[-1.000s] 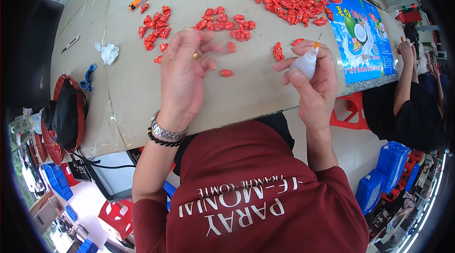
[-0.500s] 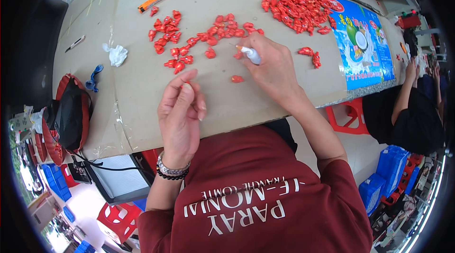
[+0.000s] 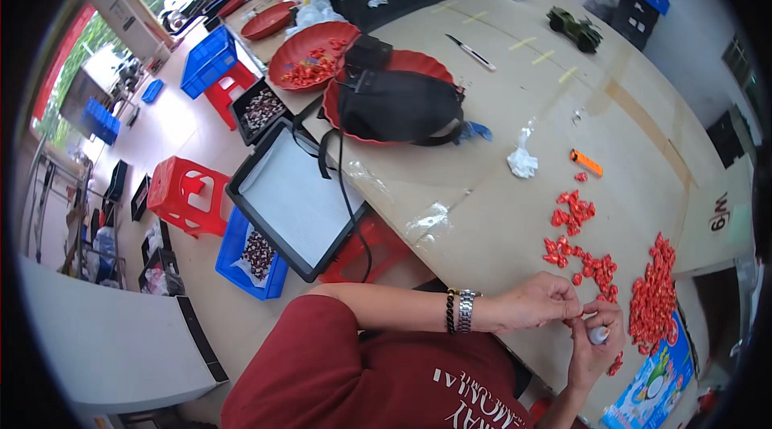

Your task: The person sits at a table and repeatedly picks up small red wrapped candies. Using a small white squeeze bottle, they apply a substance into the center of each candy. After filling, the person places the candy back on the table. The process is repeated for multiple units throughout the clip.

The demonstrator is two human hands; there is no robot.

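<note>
My left hand, with bead bracelets and a metal band at the wrist, is closed in a pinch at the table's near edge. A bit of red shows at its fingertips, most likely one of the small red pieces. Right beside it, my right hand is wrapped round a small white squeeze bottle. The fingertips of both hands meet or nearly meet; the bottle's tip is hidden. Just beyond the hands lie loose small shiny red pieces, and farther right is a dense pile of red pieces.
On the table are a blue printed sheet, an orange oblong, crumpled tissue, a pen-like cutter, a green toy vehicle, a black bag and red dishes. A black tray and red stool stand left.
The view has swung left, bringing in more floor and the dishes. My hands, apart before, have come together; the bottle stays in my right hand.
</note>
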